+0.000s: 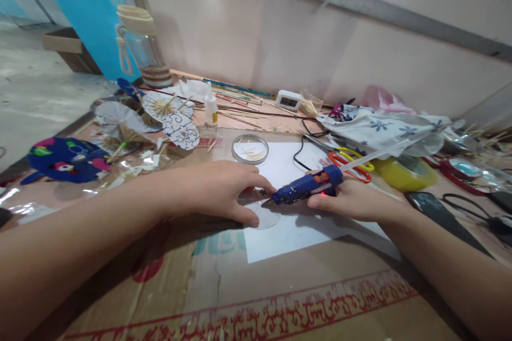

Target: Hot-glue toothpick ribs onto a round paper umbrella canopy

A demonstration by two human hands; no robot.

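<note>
My right hand (344, 197) is wrapped round a blue hot glue gun (308, 187), and a clear glue stick (378, 155) sticks out of its back end. The gun's nozzle points left and down, close to or touching a small round white paper piece (264, 218). My left hand (224, 192) grips this piece at its left side, thumb in front and fingers behind. A white sheet of paper (296, 240) lies under both. Behind my left hand a round dish (251, 149) holds several thin wooden sticks.
Finished small fans (72, 160) lie at the left, near a glass bottle (146, 48). A small glue bottle (210, 106) and white digital clock (288, 100) stand at the back. Scissors (352, 164), yellow tape (408, 173) and a black phone (444, 218) lie right. Cardboard (224, 287) covers the front.
</note>
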